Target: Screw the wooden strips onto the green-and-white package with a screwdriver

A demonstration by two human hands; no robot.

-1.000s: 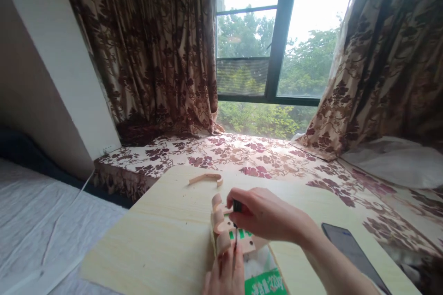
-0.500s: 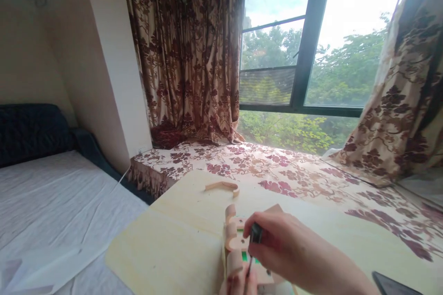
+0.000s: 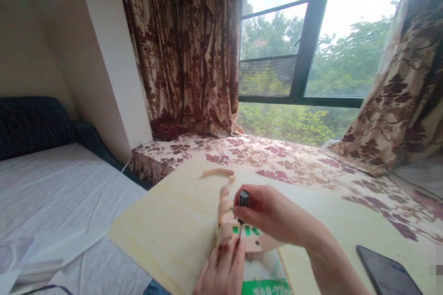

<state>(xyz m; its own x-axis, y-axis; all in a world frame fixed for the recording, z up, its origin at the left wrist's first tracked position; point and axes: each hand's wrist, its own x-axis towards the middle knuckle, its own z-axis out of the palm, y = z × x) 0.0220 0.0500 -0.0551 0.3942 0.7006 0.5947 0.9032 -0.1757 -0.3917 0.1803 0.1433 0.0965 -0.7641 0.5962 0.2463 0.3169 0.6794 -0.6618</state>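
Observation:
In my right hand (image 3: 263, 209) is a screwdriver (image 3: 243, 199) with a dark handle, held nearly upright with its shaft pointing down. Its tip meets a light wooden piece (image 3: 261, 242) with dark holes, near my left fingertips. My left hand (image 3: 221, 269) presses its fingers on the near end of this wooden part, steadying it. Curved wooden pieces (image 3: 225, 233) line the part's left side. Beneath lies a green and white packet (image 3: 266, 286), its green showing through gaps. The exact contact at the screwdriver tip is hidden by my fingers.
A bent wooden strip (image 3: 218, 173) lies farther back on the pale board (image 3: 166, 226). A phone (image 3: 387, 269) rests at the right. Left is a bed (image 3: 69, 184) with grey-white bedding; beyond the board, a floral-covered window ledge (image 3: 277, 152).
The view has tilted down and shows more of my left hand and the packet. My right hand still grips the screwdriver, which now stands more upright.

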